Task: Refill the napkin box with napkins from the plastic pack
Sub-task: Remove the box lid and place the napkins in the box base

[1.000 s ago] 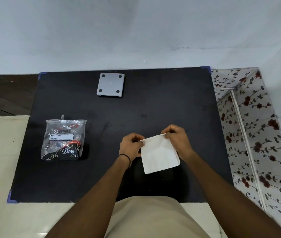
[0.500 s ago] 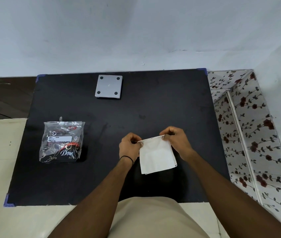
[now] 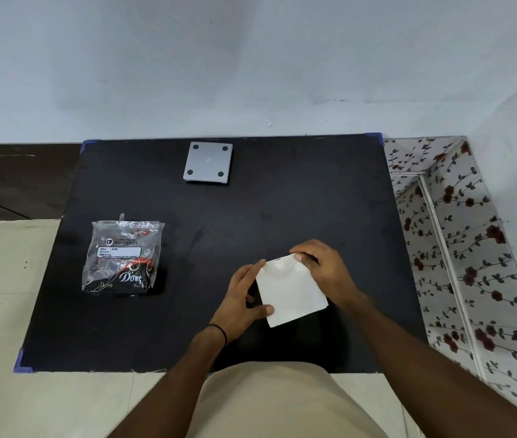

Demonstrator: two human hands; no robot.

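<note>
A white napkin stack [image 3: 292, 289] sits just above the black table [image 3: 250, 210], held between both hands. My left hand [image 3: 244, 298] grips its left edge, thumb near the lower corner. My right hand [image 3: 323, 267] pinches its top right corner. A clear plastic pack [image 3: 122, 257] with black "Dove" print lies on the table's left side, apart from both hands. A grey square napkin box [image 3: 209, 162] lies upside down at the table's far edge, showing dark round feet at its corners.
A white wall runs behind the table. A floral-patterned panel [image 3: 459, 248] stands along the table's right side. Pale floor tiles [image 3: 4, 295] lie to the left. My beige-clothed lap [image 3: 266, 403] fills the bottom centre.
My left hand has slid from the napkins' top left corner down along the left edge. The right hand keeps its hold at the top corner. The napkin stack now looks flatter.
</note>
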